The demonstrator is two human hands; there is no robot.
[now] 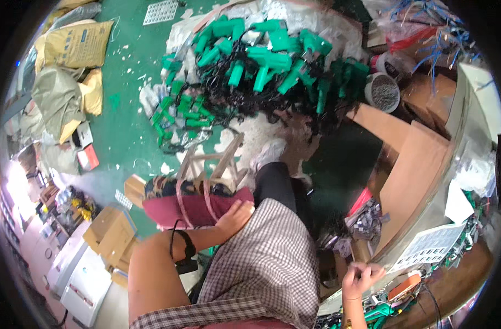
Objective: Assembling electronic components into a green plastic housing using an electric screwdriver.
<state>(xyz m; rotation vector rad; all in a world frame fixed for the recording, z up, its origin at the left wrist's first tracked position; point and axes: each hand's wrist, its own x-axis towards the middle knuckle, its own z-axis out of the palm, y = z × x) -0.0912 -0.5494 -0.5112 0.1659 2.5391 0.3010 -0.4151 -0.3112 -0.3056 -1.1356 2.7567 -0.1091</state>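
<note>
My left hand point(235, 215) rests flat on the dark red cushion of a small stool point(191, 204) to my left, fingers spread, holding nothing. A black band sits on that wrist point(185, 247). My right hand point(361, 276) hovers near the edge of the work table point(420, 164) at lower right, with its fingers curled and pinched together; whether a small part lies between them is too small to tell. A checked garment point(267, 263) covers my lap between both hands.
A big heap of green plastic parts with black cords point(261, 66) lies on the green floor ahead. Cardboard boxes point(110, 233) stand at left, sacks point(78, 44) at upper left. A tub of small metal pieces point(383, 92) and white sheets point(428, 247) are at right.
</note>
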